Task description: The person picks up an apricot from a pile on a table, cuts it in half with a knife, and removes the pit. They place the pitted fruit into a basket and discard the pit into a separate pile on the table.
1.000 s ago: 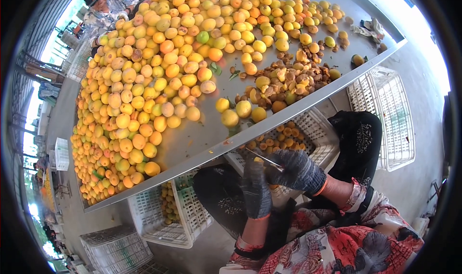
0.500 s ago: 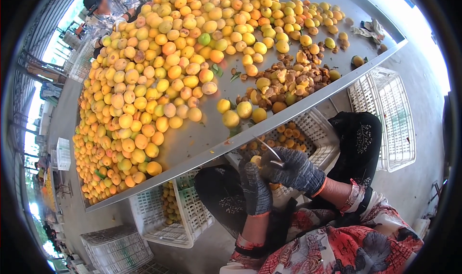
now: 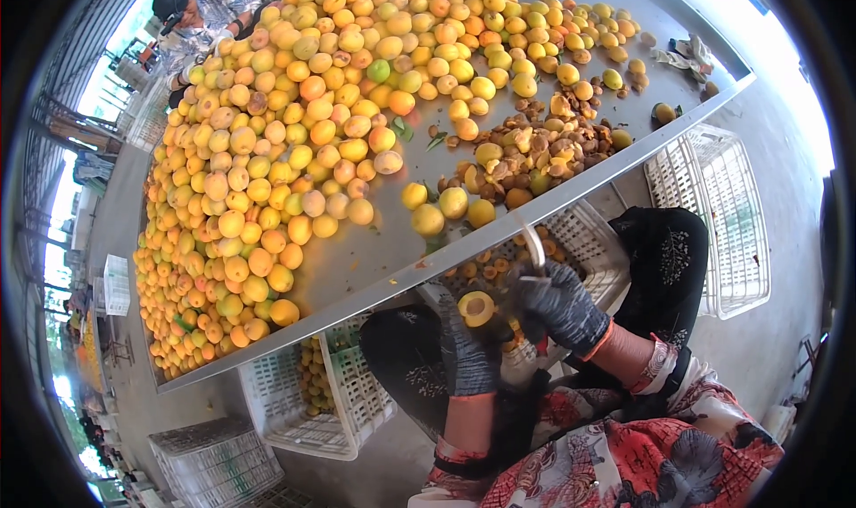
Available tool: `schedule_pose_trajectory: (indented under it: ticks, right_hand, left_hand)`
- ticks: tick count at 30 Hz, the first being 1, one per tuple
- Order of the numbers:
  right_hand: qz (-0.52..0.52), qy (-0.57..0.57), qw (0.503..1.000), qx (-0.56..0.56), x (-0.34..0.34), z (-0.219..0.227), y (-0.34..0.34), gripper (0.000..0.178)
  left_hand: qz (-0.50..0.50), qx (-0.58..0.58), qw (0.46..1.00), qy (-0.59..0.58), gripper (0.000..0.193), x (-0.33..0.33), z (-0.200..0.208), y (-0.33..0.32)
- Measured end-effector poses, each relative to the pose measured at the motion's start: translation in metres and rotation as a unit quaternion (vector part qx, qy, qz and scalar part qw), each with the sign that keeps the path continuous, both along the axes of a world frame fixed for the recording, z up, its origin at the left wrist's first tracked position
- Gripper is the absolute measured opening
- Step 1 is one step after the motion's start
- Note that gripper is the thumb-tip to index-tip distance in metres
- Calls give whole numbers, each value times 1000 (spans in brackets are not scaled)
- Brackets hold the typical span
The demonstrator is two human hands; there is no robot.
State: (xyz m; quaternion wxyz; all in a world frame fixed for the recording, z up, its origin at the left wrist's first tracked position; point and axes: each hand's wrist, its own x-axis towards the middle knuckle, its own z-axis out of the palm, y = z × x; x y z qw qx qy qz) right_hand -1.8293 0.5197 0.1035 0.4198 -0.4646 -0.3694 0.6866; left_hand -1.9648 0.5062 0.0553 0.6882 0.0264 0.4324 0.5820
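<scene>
One halved yellow fruit (image 3: 476, 308), lower centre, held in the half-curled left hand (image 3: 465, 355)! The right hand (image 3: 563, 308), blurred, wraps a knife (image 3: 536, 247); whole fruit (image 3: 259, 191) crowds the tabletop (image 3: 357, 272), upper left.

Cut fruit and knife at the table's near edge

The cut fruit (image 3: 476, 308), round and yellow-orange, sits off the near edge of the metal table (image 3: 383, 231), on the wearer's side. It is held in the gloved left hand (image 3: 468, 352), its flat face turned up toward the camera; a rounded middle shows within a ring of flesh, though whether that is stone or hollow cannot be told. The knife (image 3: 536, 249), in the grip of the gloved right hand (image 3: 563, 305), is also on that side of the table, clear of the fruit. Its shiny, narrow blade points up toward the table's edge, its far end blurred.
</scene>
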Motion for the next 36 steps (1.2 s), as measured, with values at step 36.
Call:
schedule_pose_trajectory:
  ticks: [36]
  right_hand:
    - [-84,43,974,206,-32,-26,58,26]
  left_hand:
    - [-62,98,930,348,30,7,-63,-1]
